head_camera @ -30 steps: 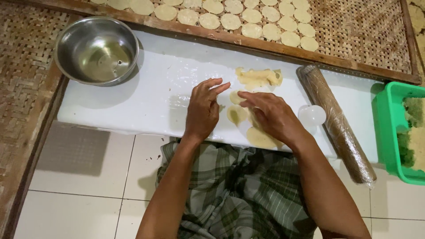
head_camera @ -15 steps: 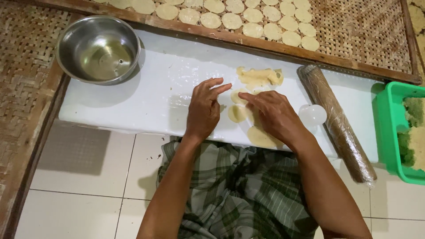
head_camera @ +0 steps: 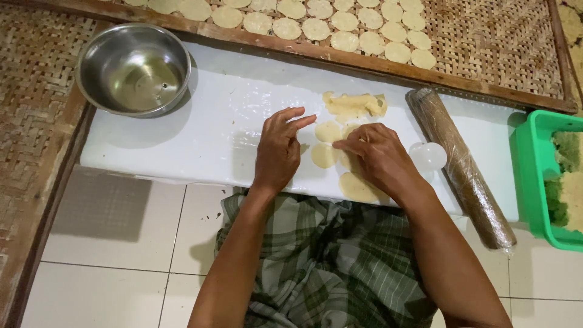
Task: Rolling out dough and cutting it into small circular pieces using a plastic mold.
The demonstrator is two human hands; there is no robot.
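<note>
The left hand (head_camera: 279, 152) lies flat and open on the white glossy board (head_camera: 182, 146), steadying it. Just beside it, the right hand (head_camera: 376, 159) curls its fingertips onto the thin pale dough rounds (head_camera: 328, 131), seemingly peeling one; a grip cannot be told.

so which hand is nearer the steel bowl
Left. The left hand lies on the white board to the right of the bowl, with bare board between them. The right hand is farther right, over the dough discs.
</note>
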